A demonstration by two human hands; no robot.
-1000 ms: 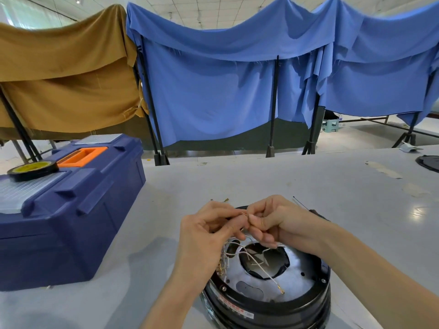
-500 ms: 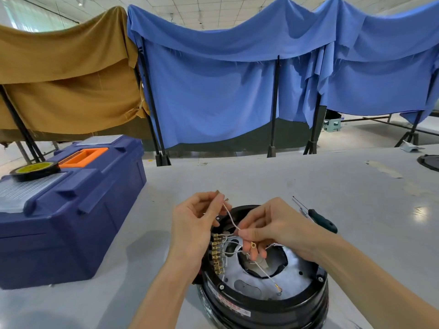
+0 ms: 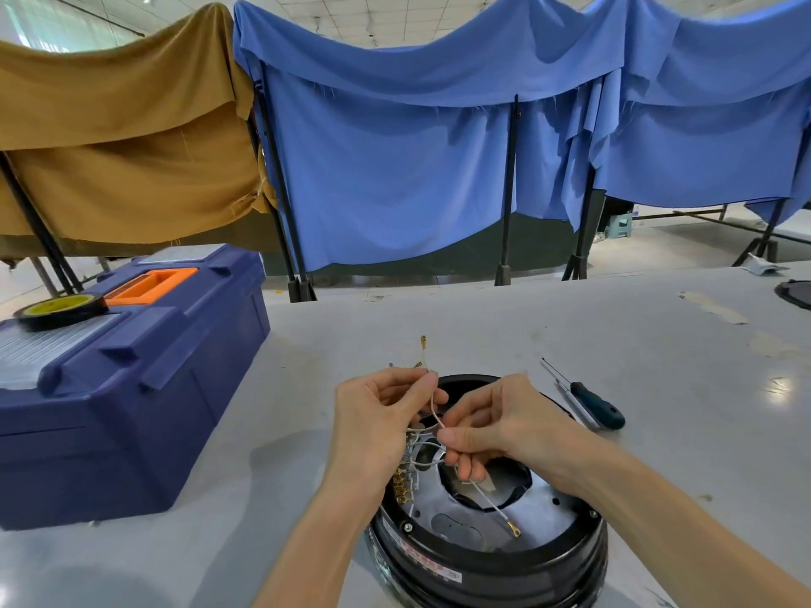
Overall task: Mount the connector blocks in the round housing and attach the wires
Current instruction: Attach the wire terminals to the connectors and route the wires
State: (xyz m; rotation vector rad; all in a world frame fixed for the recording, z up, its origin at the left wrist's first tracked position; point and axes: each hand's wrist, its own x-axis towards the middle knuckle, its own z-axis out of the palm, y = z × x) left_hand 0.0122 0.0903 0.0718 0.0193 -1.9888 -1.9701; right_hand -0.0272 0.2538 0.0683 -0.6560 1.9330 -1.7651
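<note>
Thin white wire [image 3: 433,405] runs between your hands, just above the round black housing [image 3: 482,563]. Your left hand [image 3: 373,423] pinches its upper part and your right hand [image 3: 509,423] pinches it lower down, the two hands close together. Screwdriver [image 3: 599,408] lies just right of the housing.

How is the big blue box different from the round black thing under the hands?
The toolbox is blue, boxy and closed, with a tape roll on its lid. The round housing is black, round and open on top, showing wires. Both stand on the grey table.
</note>
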